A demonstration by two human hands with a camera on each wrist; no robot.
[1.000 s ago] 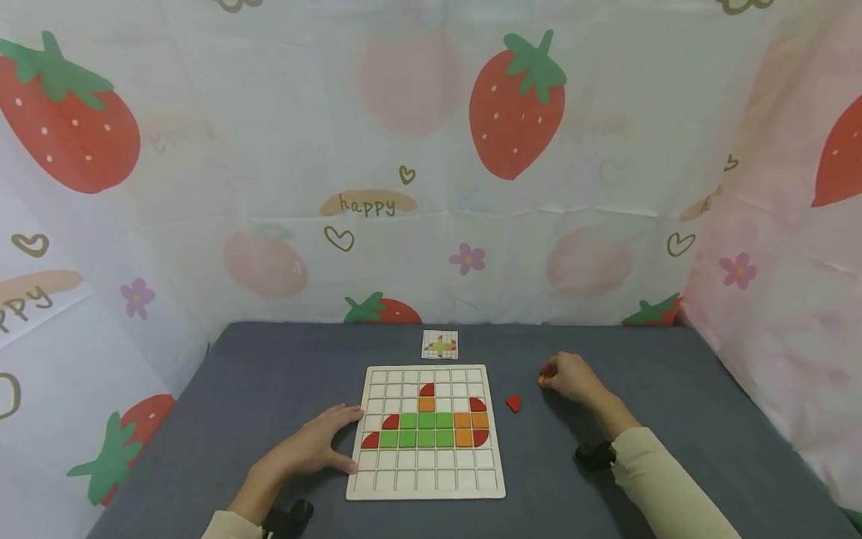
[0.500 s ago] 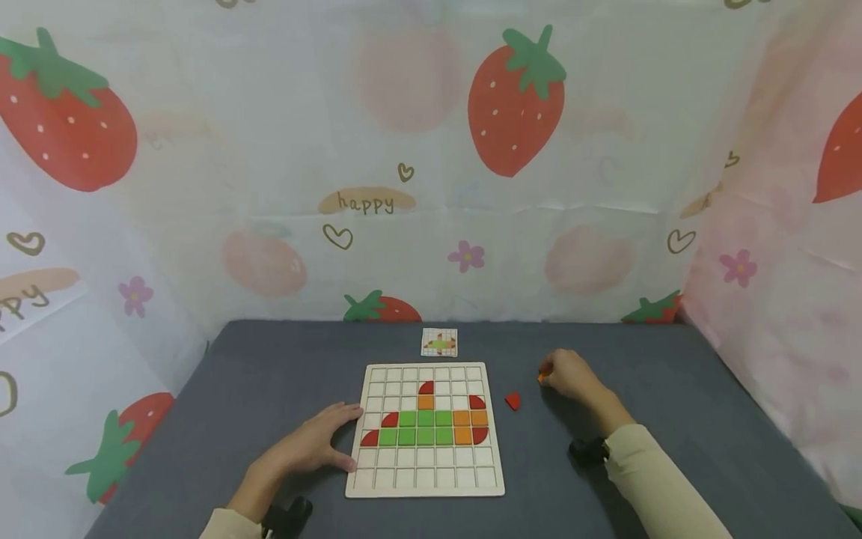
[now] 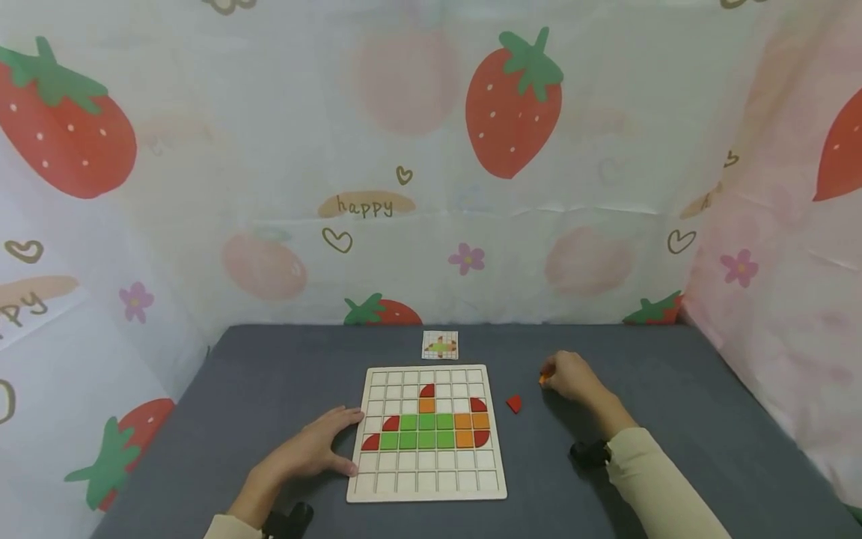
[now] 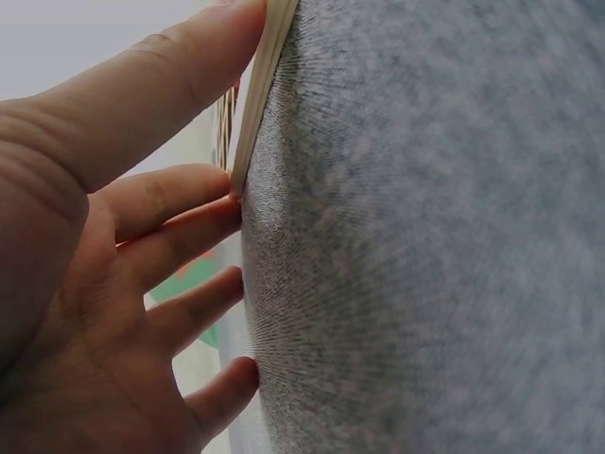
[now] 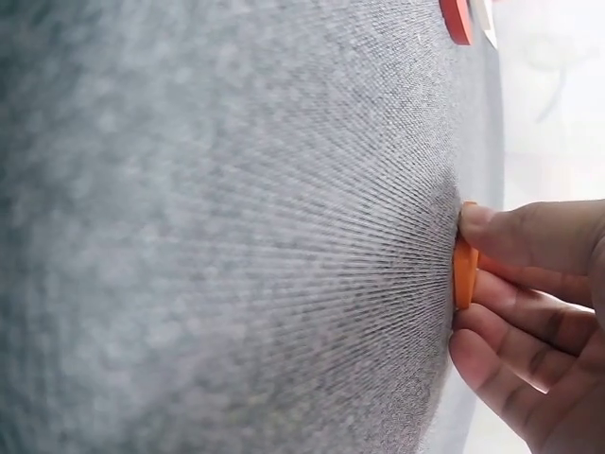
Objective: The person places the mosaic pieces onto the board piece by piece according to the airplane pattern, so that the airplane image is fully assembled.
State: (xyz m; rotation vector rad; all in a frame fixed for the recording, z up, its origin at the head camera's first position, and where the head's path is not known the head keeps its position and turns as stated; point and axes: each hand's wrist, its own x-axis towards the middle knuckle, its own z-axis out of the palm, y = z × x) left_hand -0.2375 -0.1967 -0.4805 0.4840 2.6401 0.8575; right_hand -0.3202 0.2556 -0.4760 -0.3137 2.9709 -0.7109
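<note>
The white grid board (image 3: 396, 484) lies on the grey table, with green, orange and red tiles set in its squares. My left hand (image 3: 315, 445) rests at the board's left edge, fingers spread and fairly straight. In the left wrist view, the thumb and fingertips of this left hand (image 4: 123, 218) touch the side of the board (image 4: 262, 90). Right of the board, my right hand (image 3: 572, 376) pinches an orange tile (image 3: 542, 379). In the right wrist view the orange tile (image 5: 464, 274) appears edge-on at the table surface, between thumb and fingers.
A loose red tile (image 3: 514, 404) with a rounded side lies between the board and my right hand. Behind the board is a small pattern card (image 3: 440, 345). A strawberry-print curtain (image 3: 404, 150) hangs behind the table and along both sides.
</note>
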